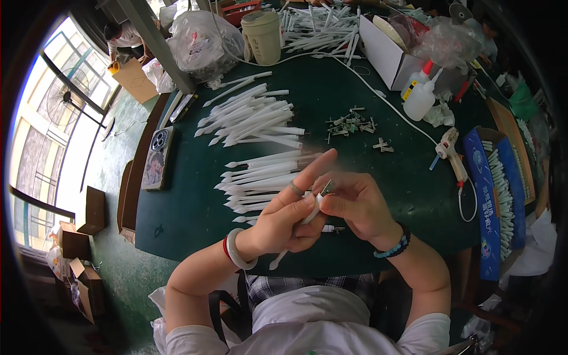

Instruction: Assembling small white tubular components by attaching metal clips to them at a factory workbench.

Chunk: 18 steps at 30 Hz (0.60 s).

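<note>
My left hand (pixel 283 218) is wrapped round a white plastic candle stick (pixel 278 260), its pointed flame-shaped tip hanging down toward me and its other end up between both hands. At that upper end, my right hand (pixel 361 204) pinches a small circuit part (pixel 326 187) with thumb and fingertips. The part touches the stick's end; how far it sits inside is hidden by the fingers. Just beyond my left hand lies a row of similar sticks (pixel 254 186), with another heap (pixel 254 115) farther off. Small loose circuit parts (pixel 351 125) form a pile beyond my right hand.
A glue gun (pixel 449 151) with a white cord rests at the right, beside a blue box (pixel 482 207) of white sticks. Glue bottles (pixel 421 100), a white carton (pixel 387 62) and a mug (pixel 261 38) stand farther back. A phone (pixel 158 157) lies by the left edge.
</note>
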Motion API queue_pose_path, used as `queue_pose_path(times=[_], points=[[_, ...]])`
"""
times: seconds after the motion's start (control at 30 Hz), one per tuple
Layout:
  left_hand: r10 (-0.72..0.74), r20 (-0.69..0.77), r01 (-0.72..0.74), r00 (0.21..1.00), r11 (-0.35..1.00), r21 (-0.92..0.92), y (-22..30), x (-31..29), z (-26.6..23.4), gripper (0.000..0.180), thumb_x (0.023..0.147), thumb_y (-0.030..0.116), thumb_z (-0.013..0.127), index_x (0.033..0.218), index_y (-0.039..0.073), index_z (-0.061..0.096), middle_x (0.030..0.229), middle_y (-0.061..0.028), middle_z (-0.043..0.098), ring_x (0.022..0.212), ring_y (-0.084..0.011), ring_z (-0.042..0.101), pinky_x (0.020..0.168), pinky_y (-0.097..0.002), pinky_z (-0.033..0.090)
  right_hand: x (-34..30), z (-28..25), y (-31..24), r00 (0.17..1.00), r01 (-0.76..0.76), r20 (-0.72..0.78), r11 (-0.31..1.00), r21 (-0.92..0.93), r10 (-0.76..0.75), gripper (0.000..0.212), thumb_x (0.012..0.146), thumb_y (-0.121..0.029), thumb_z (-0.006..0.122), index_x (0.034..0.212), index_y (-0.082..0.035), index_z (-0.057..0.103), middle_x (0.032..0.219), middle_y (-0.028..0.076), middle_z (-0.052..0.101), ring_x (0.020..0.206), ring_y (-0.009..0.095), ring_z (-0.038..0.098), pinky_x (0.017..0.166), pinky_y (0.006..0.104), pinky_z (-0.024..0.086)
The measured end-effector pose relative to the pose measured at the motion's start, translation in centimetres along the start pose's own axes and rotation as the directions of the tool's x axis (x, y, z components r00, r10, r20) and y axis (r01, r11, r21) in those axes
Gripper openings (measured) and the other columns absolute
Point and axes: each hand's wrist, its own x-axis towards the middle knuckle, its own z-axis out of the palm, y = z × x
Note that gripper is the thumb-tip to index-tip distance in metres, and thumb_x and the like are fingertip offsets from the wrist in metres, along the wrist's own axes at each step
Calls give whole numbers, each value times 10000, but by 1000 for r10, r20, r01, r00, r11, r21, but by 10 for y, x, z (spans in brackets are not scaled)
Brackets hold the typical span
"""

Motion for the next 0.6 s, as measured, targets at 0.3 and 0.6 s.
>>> queue_pose_path(times=[0.3, 0.6], points=[[294, 59, -78, 954, 54, 995, 45, 3, -33, 127, 845, 35, 515, 938, -42, 554, 687, -105, 598, 464, -90, 488, 462, -211, 404, 8, -40, -38, 1000, 8, 23, 935, -354, 0, 474, 735, -193, 726, 1132, -18, 535, 985, 85, 593, 842, 118, 573, 734, 230, 472], [311, 74, 26, 948, -306, 952, 48, 21, -73, 161, 775, 143, 641, 837, -3, 667, 911, -135, 585, 842, -249, 555, 729, -324, 456, 18, -112, -35, 969, -67, 3, -273, -960, -247, 204, 704, -64, 670, 892, -15, 610, 926, 102, 583, 857, 273, 543, 751, 328, 460]])
